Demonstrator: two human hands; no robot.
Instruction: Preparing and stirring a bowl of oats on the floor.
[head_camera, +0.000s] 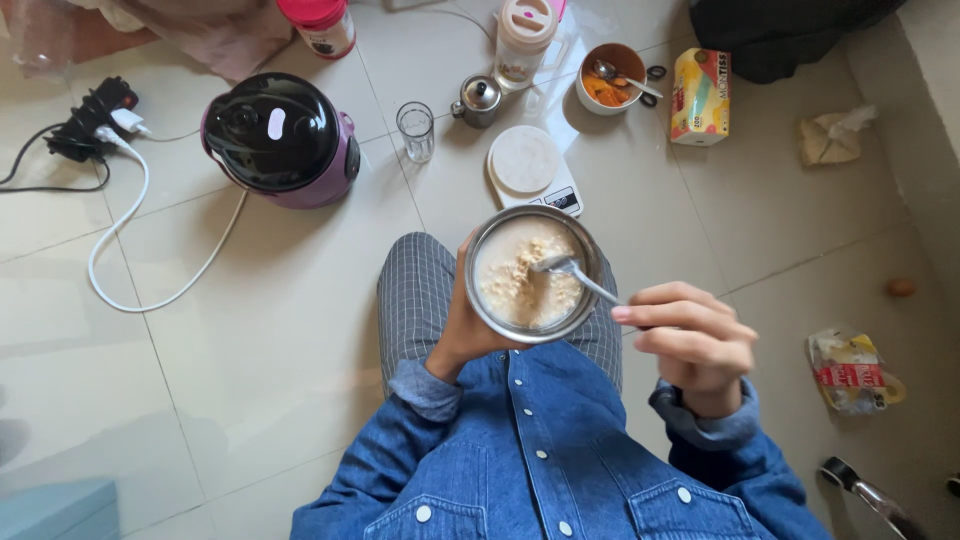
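Fingers (665, 312) of the right hand (695, 345) pinched a spoon (572, 270) dipping into the steel bowl (533, 275) of oats and milk, which the left hand (468, 335) gripped above the lap, near a white scale (530, 168).

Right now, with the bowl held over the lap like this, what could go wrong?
The steel bowl looks full of milky oats and is held by the left hand alone, so stirring with the spoon in the right hand might slop it onto the checked trousers or denim shirt.
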